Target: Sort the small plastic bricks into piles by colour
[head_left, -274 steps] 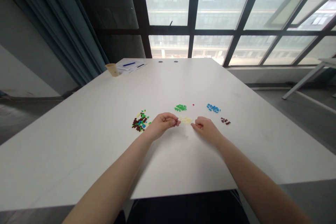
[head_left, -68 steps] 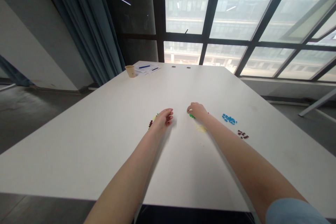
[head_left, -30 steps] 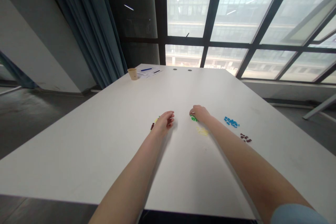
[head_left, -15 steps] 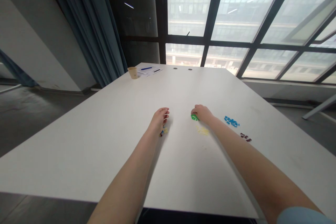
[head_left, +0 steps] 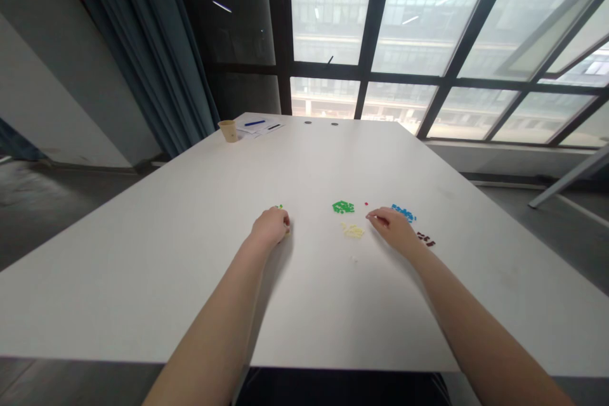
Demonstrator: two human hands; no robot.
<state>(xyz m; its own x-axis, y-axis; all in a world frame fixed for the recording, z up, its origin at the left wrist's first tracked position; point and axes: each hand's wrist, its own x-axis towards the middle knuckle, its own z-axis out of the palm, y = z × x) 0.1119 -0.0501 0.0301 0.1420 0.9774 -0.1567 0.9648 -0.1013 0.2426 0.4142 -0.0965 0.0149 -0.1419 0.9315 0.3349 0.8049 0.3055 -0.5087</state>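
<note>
My left hand (head_left: 271,227) lies curled on the white table (head_left: 190,216), covering most of a mixed pile of small bricks; only a green bit (head_left: 280,207) peeks out beyond it. What its fingers hold is hidden. My right hand (head_left: 392,229) rests with fingers pinched, between a lone red piece (head_left: 366,204) and a blue brick pile (head_left: 404,210). A green brick pile (head_left: 343,207) and a pale yellow pile (head_left: 353,231) lie between my hands. Dark brown bricks (head_left: 426,240) sit just right of my right hand.
A paper cup (head_left: 229,130) and papers with pens (head_left: 259,126) sit at the table's far left corner. Large windows (head_left: 380,25) and a blue curtain (head_left: 143,57) stand behind. A single pale piece (head_left: 353,258) lies near the yellow pile.
My right hand left the green pile and moved right, toward the blue pile. My left hand drew back and curled over the mixed pile. The view shifted slightly.
</note>
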